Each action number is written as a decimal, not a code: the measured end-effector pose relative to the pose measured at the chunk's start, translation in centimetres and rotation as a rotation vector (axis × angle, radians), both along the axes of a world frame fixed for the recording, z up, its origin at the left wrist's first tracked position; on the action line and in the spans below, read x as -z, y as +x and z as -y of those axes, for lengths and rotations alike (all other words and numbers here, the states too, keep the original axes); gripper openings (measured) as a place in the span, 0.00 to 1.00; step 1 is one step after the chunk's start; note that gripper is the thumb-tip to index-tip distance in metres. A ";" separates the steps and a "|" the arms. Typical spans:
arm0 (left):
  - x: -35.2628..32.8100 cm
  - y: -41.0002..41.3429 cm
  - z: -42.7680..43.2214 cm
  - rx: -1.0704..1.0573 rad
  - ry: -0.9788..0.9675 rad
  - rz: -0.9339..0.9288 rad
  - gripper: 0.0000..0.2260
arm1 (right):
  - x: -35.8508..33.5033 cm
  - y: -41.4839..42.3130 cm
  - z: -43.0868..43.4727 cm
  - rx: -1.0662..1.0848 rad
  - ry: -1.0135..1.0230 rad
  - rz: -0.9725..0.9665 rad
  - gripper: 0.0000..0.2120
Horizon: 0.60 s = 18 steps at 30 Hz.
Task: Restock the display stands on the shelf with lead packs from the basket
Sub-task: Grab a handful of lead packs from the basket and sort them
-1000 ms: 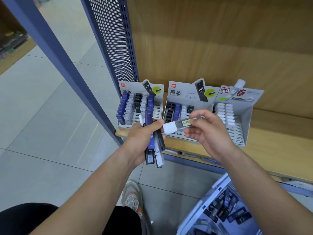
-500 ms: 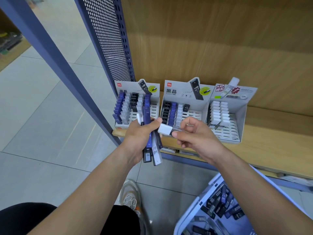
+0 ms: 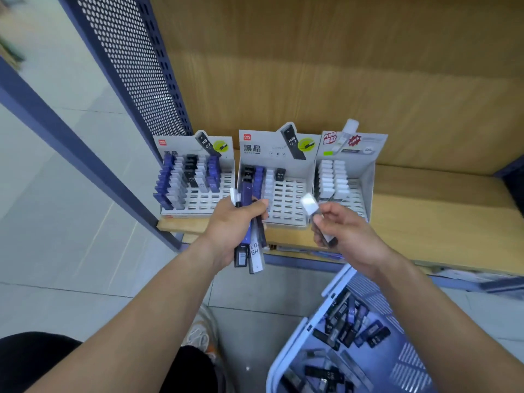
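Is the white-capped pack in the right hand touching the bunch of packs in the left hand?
Apart. The head view shows the white-capped pack in the right hand clear of the bunch in the left hand, with the middle stand visible between.

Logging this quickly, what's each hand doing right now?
Left hand: gripping a bundle of lead packs.
Right hand: pinching one white-capped lead pack.

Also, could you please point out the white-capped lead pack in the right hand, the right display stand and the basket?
white-capped lead pack (image 3: 309,203): head view, on its white cap.
right display stand (image 3: 370,143): head view, on its header card.
basket (image 3: 293,346): head view, on its left rim.
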State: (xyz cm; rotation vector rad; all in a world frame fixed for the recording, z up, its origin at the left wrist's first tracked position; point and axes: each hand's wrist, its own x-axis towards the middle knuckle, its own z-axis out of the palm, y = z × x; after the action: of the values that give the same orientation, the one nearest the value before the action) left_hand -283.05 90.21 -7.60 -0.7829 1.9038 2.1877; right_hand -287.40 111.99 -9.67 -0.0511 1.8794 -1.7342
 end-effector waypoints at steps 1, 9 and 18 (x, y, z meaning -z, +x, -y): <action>0.3 0.0 -0.6 0.027 -0.007 0.003 0.09 | 0.5 -0.4 -1.2 0.050 0.019 -0.004 0.01; 1.8 -1.3 -4.9 0.177 -0.109 0.033 0.09 | 2.0 -4.2 -5.5 0.202 0.125 -0.083 0.19; 3.4 -1.3 -4.8 0.232 -0.069 0.047 0.06 | 3.3 -8.0 -5.2 0.173 0.307 -0.461 0.09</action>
State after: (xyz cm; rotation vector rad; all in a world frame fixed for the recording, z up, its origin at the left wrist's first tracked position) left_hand -284.32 95.00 -10.97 -0.5844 1.9469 1.9594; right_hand -295.40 117.15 -12.99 -0.1886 2.5362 -1.6190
